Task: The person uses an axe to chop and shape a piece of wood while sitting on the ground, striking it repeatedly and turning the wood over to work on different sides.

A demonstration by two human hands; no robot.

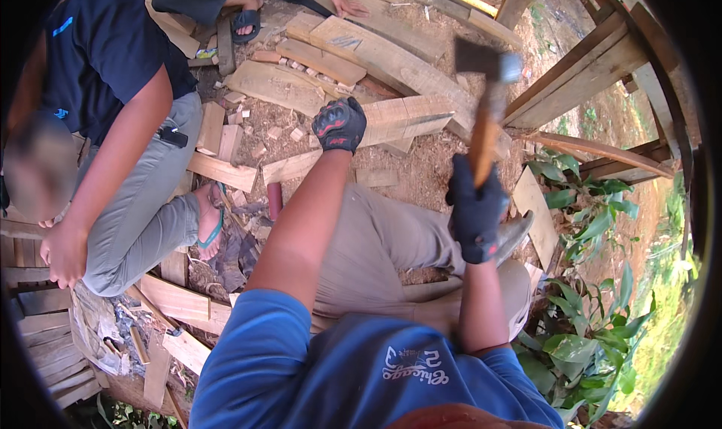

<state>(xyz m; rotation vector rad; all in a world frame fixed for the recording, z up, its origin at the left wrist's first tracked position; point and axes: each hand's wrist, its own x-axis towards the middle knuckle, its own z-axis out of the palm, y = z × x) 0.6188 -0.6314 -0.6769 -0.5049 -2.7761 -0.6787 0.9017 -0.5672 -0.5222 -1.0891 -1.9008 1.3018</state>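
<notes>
Brown-handled hatchet (487,112) partly hides in right hand (476,212).

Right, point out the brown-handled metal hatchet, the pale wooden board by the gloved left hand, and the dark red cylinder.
Brown-handled metal hatchet (488,124): head view, middle of the wooden handle.
Pale wooden board (402,119): head view, its bare face.
Dark red cylinder (274,200): head view, its side.

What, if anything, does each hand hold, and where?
Right hand: a hatchet, by the lower part of its wooden handle. Left hand: closed on a wooden board; exactly where is hidden.
</notes>
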